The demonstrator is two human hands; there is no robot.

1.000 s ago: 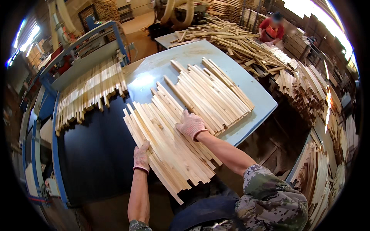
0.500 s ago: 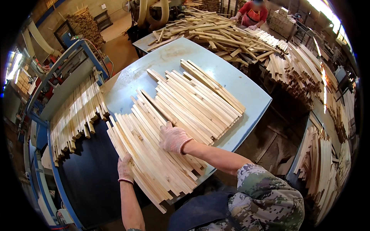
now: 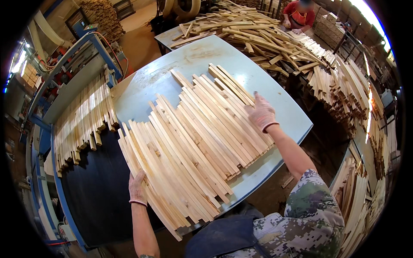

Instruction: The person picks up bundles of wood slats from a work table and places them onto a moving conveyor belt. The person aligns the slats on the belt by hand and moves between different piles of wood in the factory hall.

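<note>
A row of pale wooden strips (image 3: 189, 142) lies side by side on the light blue tabletop (image 3: 193, 53), their ends uneven. My left hand (image 3: 137, 188), in a light knitted glove, is closed at the row's left edge, thumb side up along the outermost strip; the other fingers are partly hidden beside and under it. Over the far right edge of the row is my right hand (image 3: 261, 115), gloved too. Its thumb sticks up and its fingers are spread against the outer strips.
A black belt (image 3: 103, 198) with a blue-framed machine (image 3: 45, 139) stands at left, holding another row of strips (image 3: 86, 118). Loose strips (image 3: 254, 36) are heaped beyond the table. A person in red (image 3: 299, 17) works behind them. More stacked strips (image 3: 340, 86) line the right.
My right hand has moved from the middle of the row to its far right edge. Gaps between the strips have narrowed. My left hand stays at the left edge.
</note>
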